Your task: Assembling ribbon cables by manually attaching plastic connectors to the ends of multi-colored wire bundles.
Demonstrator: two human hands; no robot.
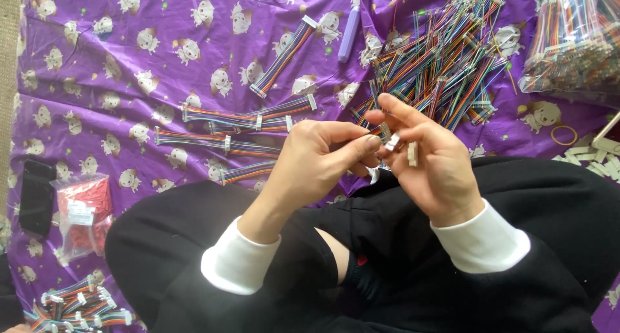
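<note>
My left hand (pixel 323 162) and my right hand (pixel 429 159) meet above my lap, over black trousers. Together they pinch a small white connector (pixel 392 141) with short coloured wires. A second white connector (pixel 412 153) rests against my right palm. The fingertips of both hands touch at the connector. Just beyond my hands lies a big loose pile of multicoloured wire pieces (pixel 445 62) on the purple patterned cloth (pixel 129 81).
Several finished rainbow ribbon cables (pixel 245 120) lie in rows to the left, another (pixel 283 57) further back. A lilac tool (pixel 349 33) lies near the pile. Bags of cables (pixel 575 39) stand at right, a red-parts bag (pixel 84 213) and a black phone (pixel 35 197) at left.
</note>
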